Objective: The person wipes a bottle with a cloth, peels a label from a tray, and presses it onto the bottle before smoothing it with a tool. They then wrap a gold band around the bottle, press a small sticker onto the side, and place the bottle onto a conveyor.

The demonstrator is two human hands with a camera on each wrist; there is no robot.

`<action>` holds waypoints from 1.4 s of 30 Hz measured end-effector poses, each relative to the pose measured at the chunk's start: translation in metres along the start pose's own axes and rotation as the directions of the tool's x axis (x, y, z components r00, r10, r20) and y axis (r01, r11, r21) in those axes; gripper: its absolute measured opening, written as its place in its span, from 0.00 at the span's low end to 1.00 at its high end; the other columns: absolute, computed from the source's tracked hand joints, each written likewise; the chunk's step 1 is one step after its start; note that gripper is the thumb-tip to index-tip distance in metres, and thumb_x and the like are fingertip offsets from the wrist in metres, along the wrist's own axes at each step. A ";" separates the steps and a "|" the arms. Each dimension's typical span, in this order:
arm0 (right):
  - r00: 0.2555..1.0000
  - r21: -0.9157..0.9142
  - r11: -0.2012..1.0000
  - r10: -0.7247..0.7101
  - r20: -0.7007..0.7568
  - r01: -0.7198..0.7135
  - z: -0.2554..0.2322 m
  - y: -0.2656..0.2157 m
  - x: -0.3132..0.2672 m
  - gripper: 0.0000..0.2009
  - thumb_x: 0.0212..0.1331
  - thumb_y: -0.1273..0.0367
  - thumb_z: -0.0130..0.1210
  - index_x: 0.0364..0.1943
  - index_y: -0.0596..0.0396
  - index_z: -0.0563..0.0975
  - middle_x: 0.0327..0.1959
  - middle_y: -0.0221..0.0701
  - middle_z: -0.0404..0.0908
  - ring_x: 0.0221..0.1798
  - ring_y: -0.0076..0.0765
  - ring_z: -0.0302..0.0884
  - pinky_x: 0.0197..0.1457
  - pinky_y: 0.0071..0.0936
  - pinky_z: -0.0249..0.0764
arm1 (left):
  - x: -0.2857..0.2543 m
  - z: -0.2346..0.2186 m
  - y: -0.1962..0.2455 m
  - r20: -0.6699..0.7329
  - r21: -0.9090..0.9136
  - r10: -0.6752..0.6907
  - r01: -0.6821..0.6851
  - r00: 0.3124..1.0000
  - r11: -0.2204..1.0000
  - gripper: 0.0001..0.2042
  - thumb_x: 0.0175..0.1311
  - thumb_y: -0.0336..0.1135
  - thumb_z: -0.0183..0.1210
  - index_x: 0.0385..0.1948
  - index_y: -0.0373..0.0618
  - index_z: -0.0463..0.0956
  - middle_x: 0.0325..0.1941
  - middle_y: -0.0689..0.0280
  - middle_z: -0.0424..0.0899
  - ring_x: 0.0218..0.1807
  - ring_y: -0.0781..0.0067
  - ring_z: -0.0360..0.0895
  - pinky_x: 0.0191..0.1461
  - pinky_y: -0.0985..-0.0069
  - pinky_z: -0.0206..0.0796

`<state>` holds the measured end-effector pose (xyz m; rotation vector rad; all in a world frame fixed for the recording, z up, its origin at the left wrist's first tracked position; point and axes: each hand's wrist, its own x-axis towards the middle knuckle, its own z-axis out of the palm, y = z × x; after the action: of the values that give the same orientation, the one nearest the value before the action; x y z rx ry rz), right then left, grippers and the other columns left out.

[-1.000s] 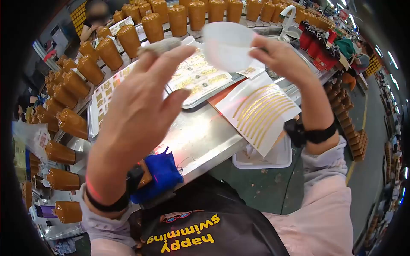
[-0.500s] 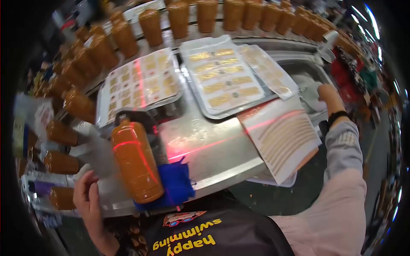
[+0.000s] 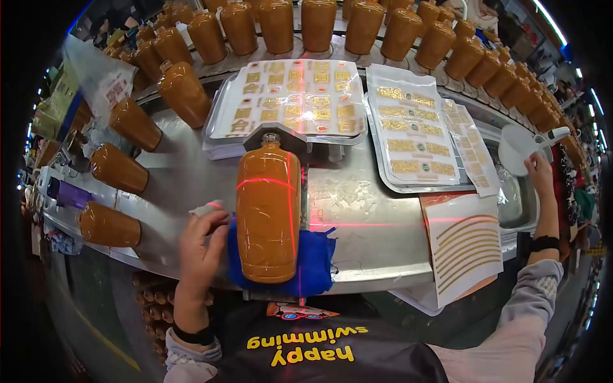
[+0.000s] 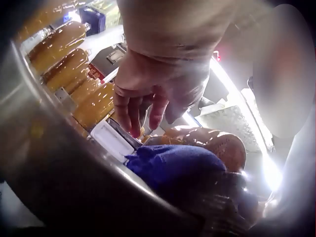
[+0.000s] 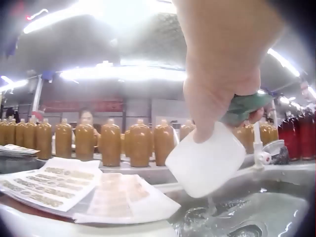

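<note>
At the right, my right hand [image 3: 541, 175] grips a white plastic cup [image 3: 513, 152] over the sink [image 3: 520, 220]. In the right wrist view the cup is tilted just above the water [image 5: 252, 212], and something green [image 5: 247, 106] shows by the fingers. My left hand [image 3: 200, 246], fingers bent, holds a small pale cloth-like piece [image 3: 205, 209]. It is just left of a glossy brown bottle [image 3: 268, 217], which lies on a blue cloth [image 3: 317, 258], its neck in a dark notched rest [image 3: 252, 137]. Red light lines cross the bottle.
Behind the bottle, sheets of gold labels [image 3: 294, 96] cover one tray; another tray [image 3: 399, 189] bears gold strip sheets. A sheet of curved gold strips [image 3: 466, 246] lies at the front right. Brown bottles [image 3: 278, 25] line the back and left. A white tap [image 3: 557, 134] stands by the sink.
The right hand has carried the white cup from over the trays down to the sink. The left hand has lowered and come to the bottle's left side. The head view has turned left.
</note>
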<state>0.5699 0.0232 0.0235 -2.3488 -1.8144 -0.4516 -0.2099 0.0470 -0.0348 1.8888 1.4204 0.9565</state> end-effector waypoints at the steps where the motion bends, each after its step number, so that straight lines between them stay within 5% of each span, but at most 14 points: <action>1: 0.996 0.019 0.998 -0.064 -0.067 0.065 -0.012 -0.019 0.011 0.12 0.58 0.64 0.60 0.38 0.58 0.75 0.36 0.43 0.77 0.43 0.50 0.76 0.48 0.38 0.70 | 0.000 0.004 0.001 0.022 0.021 0.003 -0.003 1.000 1.000 0.10 0.63 0.27 0.55 0.44 0.33 0.76 0.42 0.55 0.79 0.46 0.65 0.79 0.50 0.74 0.70; 7: 0.998 0.293 0.956 0.015 -0.062 0.004 -0.056 -0.115 0.069 0.19 0.60 0.54 0.60 0.43 0.57 0.76 0.38 0.38 0.81 0.42 0.37 0.77 0.50 0.31 0.71 | -0.009 0.029 -0.029 -0.055 0.032 0.143 -0.142 0.988 0.989 0.12 0.65 0.29 0.51 0.45 0.33 0.76 0.45 0.53 0.79 0.46 0.56 0.78 0.54 0.68 0.67; 8: 0.990 0.310 0.948 -0.024 -0.141 0.067 -0.048 -0.115 0.077 0.19 0.60 0.54 0.60 0.43 0.55 0.76 0.36 0.34 0.80 0.37 0.33 0.77 0.43 0.30 0.72 | -0.011 0.031 -0.034 -0.075 0.030 0.128 -0.126 0.989 0.992 0.12 0.66 0.30 0.50 0.45 0.33 0.76 0.45 0.53 0.79 0.46 0.56 0.77 0.55 0.68 0.67; 9: 0.983 0.471 0.864 0.166 0.074 -0.181 -0.062 -0.140 0.075 0.18 0.62 0.55 0.59 0.44 0.53 0.76 0.40 0.25 0.78 0.28 0.19 0.69 0.29 0.20 0.66 | -0.013 0.031 -0.039 -0.062 0.006 0.099 -0.099 0.993 0.995 0.12 0.67 0.31 0.50 0.45 0.33 0.76 0.46 0.53 0.79 0.47 0.56 0.77 0.55 0.67 0.67; 12: 0.967 0.512 0.821 0.238 0.093 -0.252 -0.054 -0.142 0.088 0.18 0.58 0.52 0.61 0.39 0.53 0.78 0.24 0.27 0.77 0.29 0.28 0.74 0.31 0.29 0.70 | -0.019 0.029 -0.047 -0.049 -0.022 0.039 -0.040 0.998 0.999 0.13 0.68 0.33 0.49 0.45 0.33 0.76 0.46 0.54 0.79 0.48 0.57 0.77 0.56 0.67 0.66; 15: 0.976 0.298 0.954 0.092 -0.198 -0.029 -0.008 -0.108 0.104 0.20 0.55 0.51 0.63 0.37 0.54 0.79 0.28 0.36 0.81 0.33 0.39 0.79 0.39 0.35 0.73 | -0.020 0.031 -0.045 -0.056 -0.032 0.082 -0.084 0.995 0.996 0.13 0.69 0.35 0.49 0.44 0.34 0.77 0.46 0.54 0.79 0.49 0.57 0.77 0.56 0.68 0.65; 20: 0.941 0.029 0.945 0.326 -0.097 -0.324 0.064 -0.071 0.113 0.22 0.53 0.51 0.61 0.37 0.57 0.80 0.37 0.47 0.83 0.46 0.54 0.80 0.49 0.45 0.73 | -0.020 0.030 -0.032 -0.058 -0.077 0.018 -0.023 0.998 0.997 0.13 0.70 0.36 0.49 0.43 0.34 0.77 0.45 0.54 0.79 0.49 0.56 0.77 0.56 0.68 0.65; 29: 0.944 0.005 0.946 0.325 -0.062 -0.325 0.134 -0.033 0.113 0.19 0.57 0.57 0.57 0.40 0.61 0.78 0.40 0.50 0.82 0.47 0.59 0.79 0.52 0.48 0.72 | 0.004 -0.014 -0.001 0.050 0.153 0.059 -0.066 0.997 0.986 0.11 0.64 0.35 0.57 0.43 0.40 0.78 0.46 0.49 0.79 0.49 0.47 0.77 0.54 0.64 0.68; 34: 0.914 0.056 0.917 0.387 0.121 -0.396 0.119 -0.025 0.112 0.32 0.55 0.61 0.58 0.65 0.56 0.67 0.52 0.54 0.78 0.56 0.58 0.76 0.58 0.41 0.71 | 0.071 -0.075 0.048 -0.051 0.219 0.258 -0.242 0.965 0.945 0.09 0.63 0.31 0.57 0.41 0.40 0.79 0.41 0.54 0.81 0.41 0.56 0.78 0.50 0.68 0.69; 36: 0.949 0.131 0.940 0.313 0.032 -0.314 0.105 -0.027 0.103 0.31 0.56 0.62 0.58 0.66 0.55 0.65 0.47 0.50 0.80 0.49 0.50 0.79 0.53 0.39 0.72 | 0.118 -0.093 0.061 -0.089 0.245 0.359 -0.328 0.929 0.912 0.07 0.64 0.30 0.55 0.40 0.39 0.78 0.36 0.60 0.82 0.37 0.68 0.78 0.46 0.74 0.68; 37: 0.985 0.129 0.986 0.118 -0.127 -0.102 0.131 0.020 0.111 0.30 0.58 0.63 0.58 0.66 0.55 0.66 0.45 0.48 0.81 0.45 0.46 0.79 0.50 0.38 0.73 | 0.144 -0.099 0.069 -0.124 0.005 0.352 -0.355 0.928 0.935 0.09 0.66 0.35 0.55 0.38 0.39 0.78 0.34 0.65 0.82 0.36 0.77 0.76 0.43 0.77 0.68; 39: 0.977 0.277 0.937 0.209 0.046 -0.213 0.006 -0.081 0.076 0.24 0.62 0.67 0.56 0.63 0.56 0.69 0.40 0.40 0.79 0.44 0.34 0.77 0.52 0.28 0.70 | 0.231 -0.135 0.093 -0.069 -0.006 0.120 -0.121 0.990 0.993 0.16 0.65 0.45 0.54 0.38 0.40 0.79 0.33 0.69 0.81 0.35 0.81 0.77 0.41 0.80 0.69; 40: 0.985 0.326 0.935 0.165 -0.044 -0.142 -0.016 -0.088 0.062 0.23 0.63 0.68 0.55 0.62 0.56 0.70 0.42 0.38 0.78 0.46 0.32 0.76 0.54 0.27 0.69 | 0.268 -0.136 0.085 -0.150 0.040 0.295 -0.292 0.944 0.955 0.16 0.63 0.46 0.55 0.39 0.42 0.79 0.33 0.69 0.82 0.34 0.81 0.79 0.37 0.79 0.71; 42: 0.982 0.446 0.895 0.101 -0.162 -0.019 -0.053 -0.108 0.023 0.20 0.66 0.69 0.52 0.62 0.58 0.71 0.47 0.36 0.78 0.51 0.30 0.74 0.59 0.27 0.67 | 0.334 -0.138 0.074 -0.211 0.185 0.274 -0.237 0.938 0.954 0.17 0.61 0.47 0.56 0.41 0.43 0.80 0.32 0.67 0.83 0.33 0.79 0.80 0.35 0.77 0.74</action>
<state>0.4633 0.0570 0.0733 -1.9752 -1.5576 -0.2044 -0.2243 0.3546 0.1688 2.1764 1.4409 1.2616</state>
